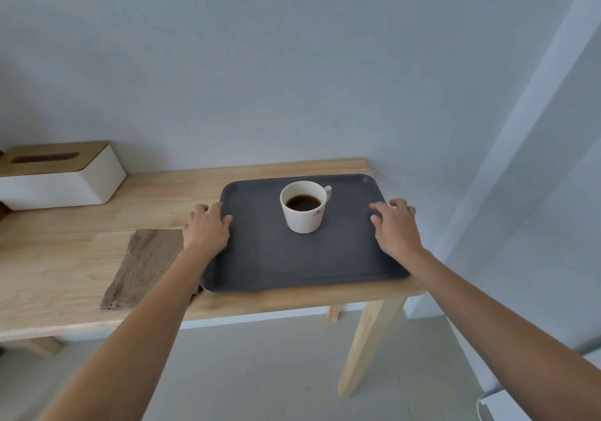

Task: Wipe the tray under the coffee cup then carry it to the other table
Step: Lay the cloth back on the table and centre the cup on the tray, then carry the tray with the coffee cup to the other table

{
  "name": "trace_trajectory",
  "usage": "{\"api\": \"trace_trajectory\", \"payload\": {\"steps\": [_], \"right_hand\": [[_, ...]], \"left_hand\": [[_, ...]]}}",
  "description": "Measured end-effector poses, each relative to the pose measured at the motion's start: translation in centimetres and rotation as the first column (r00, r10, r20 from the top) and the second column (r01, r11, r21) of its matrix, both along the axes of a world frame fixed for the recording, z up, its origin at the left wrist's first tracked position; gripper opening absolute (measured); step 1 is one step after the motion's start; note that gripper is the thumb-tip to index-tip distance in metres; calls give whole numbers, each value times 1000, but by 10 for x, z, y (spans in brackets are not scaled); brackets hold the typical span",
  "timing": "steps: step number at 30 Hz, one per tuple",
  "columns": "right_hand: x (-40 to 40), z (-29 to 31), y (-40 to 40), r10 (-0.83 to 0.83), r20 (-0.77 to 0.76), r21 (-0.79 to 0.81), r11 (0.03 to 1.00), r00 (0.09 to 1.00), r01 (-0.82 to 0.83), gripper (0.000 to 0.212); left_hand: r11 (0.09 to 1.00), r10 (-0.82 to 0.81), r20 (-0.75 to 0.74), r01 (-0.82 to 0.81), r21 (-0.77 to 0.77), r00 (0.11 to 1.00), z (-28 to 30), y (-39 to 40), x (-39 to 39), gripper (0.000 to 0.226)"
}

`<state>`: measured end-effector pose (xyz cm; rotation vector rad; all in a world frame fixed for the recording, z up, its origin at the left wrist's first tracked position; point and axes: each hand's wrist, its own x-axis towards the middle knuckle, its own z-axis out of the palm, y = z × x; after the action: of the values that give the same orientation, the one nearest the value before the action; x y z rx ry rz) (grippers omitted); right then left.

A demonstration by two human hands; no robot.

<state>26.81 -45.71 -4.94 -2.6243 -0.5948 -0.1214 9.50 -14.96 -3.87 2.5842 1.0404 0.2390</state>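
Observation:
A dark grey tray (292,258) lies at the right end of a light wooden table (81,251). On its far half stands a white cup (304,206) holding dark coffee, its handle pointing right. My left hand (208,229) grips the tray's left rim, thumb on top and fingers curled over the edge. My right hand (395,225) grips the right rim the same way. The tray appears to rest flat on the table. A brown cloth (143,268) lies on the table just left of the tray, partly under my left forearm.
A white tissue box (61,177) with a wooden lid sits at the back left of the table. A grey wall stands close behind the table. The tray's near right corner overhangs the table end. Grey floor lies below, with a white object (507,404) at the lower right.

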Motion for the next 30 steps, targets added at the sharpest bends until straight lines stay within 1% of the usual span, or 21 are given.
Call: {"api": "trace_trajectory", "payload": {"steps": [1,3,7,10,15,19,22,24,27,30], "right_hand": [[1,-2,-1,-1,-6,-6,1000,1000,1,33],[3,-3,0,-4,11,-4,1000,1000,4,35],[5,0,6,-64,7,-57,996,998,64,39],[6,1,6,-112,-7,-81,990,994,111,32],[3,4,-4,-153,-11,-63,986,988,152,25],[-6,7,-28,-215,-4,-28,976,977,215,21],[-14,16,-56,-281,16,-4,960,960,281,18],[-21,23,-78,-337,29,7,942,941,337,20],[-32,30,-120,-429,33,13,903,903,429,22],[-45,33,-171,-526,35,27,851,850,525,23]], "left_hand": [[999,0,-60,2,42,998,-3,2,-2,48],[993,-26,-90,36,113,996,-8,2,-1,45],[990,-58,-53,64,128,997,-13,5,3,42],[986,-87,-45,93,136,995,-16,9,4,38],[975,-148,-14,149,166,989,-12,11,15,32],[962,-238,43,229,151,970,0,4,38,29],[934,-342,101,326,145,934,5,-8,62,27],[910,-408,116,393,134,905,9,-24,79,25],[864,-502,144,488,127,853,16,-60,104,24],[797,-604,166,591,127,779,22,-109,128,24]]}}
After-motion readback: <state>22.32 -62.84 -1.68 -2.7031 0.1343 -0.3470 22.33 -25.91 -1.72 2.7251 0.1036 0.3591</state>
